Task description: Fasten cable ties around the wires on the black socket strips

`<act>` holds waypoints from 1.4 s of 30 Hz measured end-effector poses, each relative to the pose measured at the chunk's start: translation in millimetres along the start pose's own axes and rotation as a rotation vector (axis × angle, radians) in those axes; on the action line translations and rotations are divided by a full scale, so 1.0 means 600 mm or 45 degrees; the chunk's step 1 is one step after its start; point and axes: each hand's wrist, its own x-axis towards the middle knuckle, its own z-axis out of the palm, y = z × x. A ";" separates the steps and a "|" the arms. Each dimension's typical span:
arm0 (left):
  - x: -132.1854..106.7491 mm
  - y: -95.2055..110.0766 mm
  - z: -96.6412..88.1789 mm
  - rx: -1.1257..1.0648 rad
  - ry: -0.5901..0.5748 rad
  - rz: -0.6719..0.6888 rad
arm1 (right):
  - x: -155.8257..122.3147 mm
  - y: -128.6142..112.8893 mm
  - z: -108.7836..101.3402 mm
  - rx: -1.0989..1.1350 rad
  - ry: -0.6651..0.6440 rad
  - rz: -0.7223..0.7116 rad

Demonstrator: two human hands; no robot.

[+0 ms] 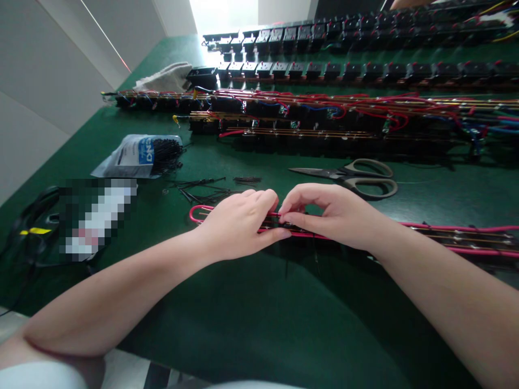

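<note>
A long strip of black sockets with pink wires and copper bars [454,237] lies across the green table [251,319] in front of me. My left hand [239,224] is closed over the strip near its looped pink end [197,213]. My right hand [332,213] pinches the wires right beside it, fingertips almost touching the left thumb. What the fingers hold besides the wires is hidden; a thin black tie hangs below them [287,265].
Scissors [357,177] lie just beyond my right hand. A plastic bag of black cable ties [140,155] and loose ties [203,186] sit to the left. Several wired socket strips [324,116] fill the far table. A white glove [166,78] lies at the back left.
</note>
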 end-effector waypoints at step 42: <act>0.000 0.002 -0.008 -0.043 -0.050 -0.007 | -0.005 -0.011 -0.002 -0.009 -0.060 -0.038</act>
